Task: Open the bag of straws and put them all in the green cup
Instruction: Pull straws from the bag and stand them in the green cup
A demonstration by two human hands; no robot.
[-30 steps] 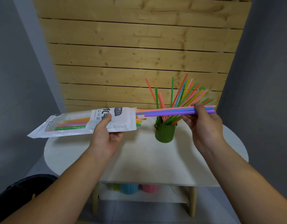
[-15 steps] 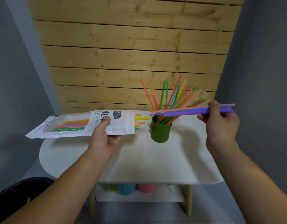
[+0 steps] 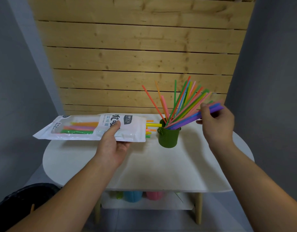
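Left hand (image 3: 113,144) gripping straw bag (image 3: 94,127) above counter (image 3: 161,168); right hand (image 3: 217,124) fingers (image 3: 205,109) pinching purple straw bundle (image 3: 191,120), lower ends sitting in green cup (image 3: 168,137).

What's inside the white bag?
Orange, pink and green straws show through the clear window of the bag; tips poke out its open end. The white printed part hides their middles.

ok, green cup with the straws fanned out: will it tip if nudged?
Probably tippy: the green cup is small, and its straws stand much taller and lean mostly right. Likely light, so it may slide on the smooth table. The bundle in the right hand, its end at the rim, leans the same way.
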